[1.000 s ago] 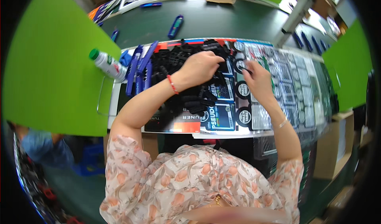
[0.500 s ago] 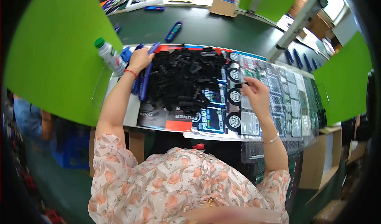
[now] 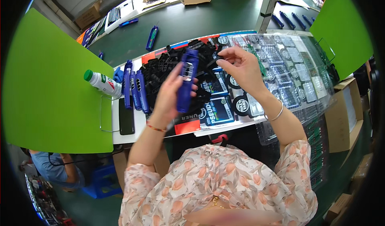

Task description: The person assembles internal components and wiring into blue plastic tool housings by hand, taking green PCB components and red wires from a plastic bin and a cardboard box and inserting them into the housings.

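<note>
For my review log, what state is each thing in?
Left hand: closed around blue casing
Right hand: pinched, apparently on black part
Black plastic pieces: heaped loose
Other blue casings: lying side by side
White bottle: green cap on
Black phone: screen dark
Right-side cardboard box: open

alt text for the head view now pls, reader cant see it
A person's left hand holds a blue casing above a pile of small black parts, while the right hand appears to pinch a black piece. More casings and a green-capped bottle are at left, clear trays at right.
</note>
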A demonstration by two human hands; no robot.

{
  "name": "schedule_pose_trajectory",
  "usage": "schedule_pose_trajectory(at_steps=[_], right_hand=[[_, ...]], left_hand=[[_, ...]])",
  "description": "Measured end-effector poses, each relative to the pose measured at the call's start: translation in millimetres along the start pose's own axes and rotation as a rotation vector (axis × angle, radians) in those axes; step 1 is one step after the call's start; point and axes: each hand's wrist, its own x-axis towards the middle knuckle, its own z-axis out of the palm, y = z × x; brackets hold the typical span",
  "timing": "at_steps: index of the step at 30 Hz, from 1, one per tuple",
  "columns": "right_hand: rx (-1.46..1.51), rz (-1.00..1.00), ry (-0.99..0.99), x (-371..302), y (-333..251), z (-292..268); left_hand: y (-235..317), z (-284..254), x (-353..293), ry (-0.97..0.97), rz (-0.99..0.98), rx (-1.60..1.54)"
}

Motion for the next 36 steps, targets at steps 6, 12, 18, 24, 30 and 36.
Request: schedule_pose_trajectory(at_steps=[6, 12, 18, 24, 30, 36], right_hand=[[-0.132, -0.007, -0.172, -9.8, 7.7, 9.6], [-0.208, -0.029, -0.237, -19.8, 12.3, 16.6], [-0.370, -0.175, -0.119, -35.5, 20.8, 26.0], [-0.509, -0.104, -0.081, -39.4, 11.7, 26.8], [-0.520, -0.151, -0.123, -39.5, 20.4, 23.7], [-0.607, -0.041, 0.020, 17.9, 77.0, -32.9]], left_hand=[[-47.7, 27.6, -13.0, -0.074, -0.083, -0.205], [-49.5, 32.2, -14.0, -0.014, -0.065, -0.142], [-61.7, 33.9, -14.7, 0.025, -0.071, -0.039], [-72.4, 38.9, -16.8, 0.032, 0.023, 0.066], [-78.9, 40.5, -10.7, 0.039, -0.006, 0.079], [-73.9, 43.0, -11.6, 0.031, -0.012, 0.013]])
